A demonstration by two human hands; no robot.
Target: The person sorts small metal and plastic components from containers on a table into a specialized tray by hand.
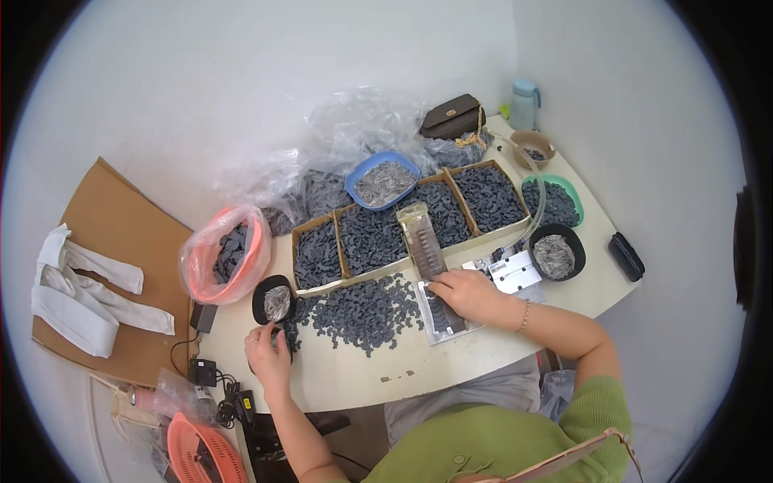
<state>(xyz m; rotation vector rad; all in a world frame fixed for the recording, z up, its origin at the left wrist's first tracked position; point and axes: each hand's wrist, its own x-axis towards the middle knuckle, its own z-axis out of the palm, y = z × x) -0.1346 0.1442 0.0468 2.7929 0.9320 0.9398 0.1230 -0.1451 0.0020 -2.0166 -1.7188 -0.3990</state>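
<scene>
My left hand (267, 358) is at the left of the table, fingers bent over a small black bowl (288, 356) it partly covers. Its thumb and fingertips are drawn together; whatever is between them is too small to make out. Just beyond stands a black bowl of thin silvery pieces (277, 303). My right hand (465, 295) lies curled over a flat metal fixture (435, 332) holding dark parts. From under that hand a long translucent slotted tray (423, 241) extends away from me, across the front of the boxes. Its fingertips are partly hidden.
Small dark parts (358, 312) lie loose between my hands. Behind are cardboard boxes of dark parts (370, 239) and a blue tray (383, 182). A metal device with tubing (515, 272), a black bowl (557, 253) and a green tray (551, 201) stand right; a pink basket (225, 256) stands left.
</scene>
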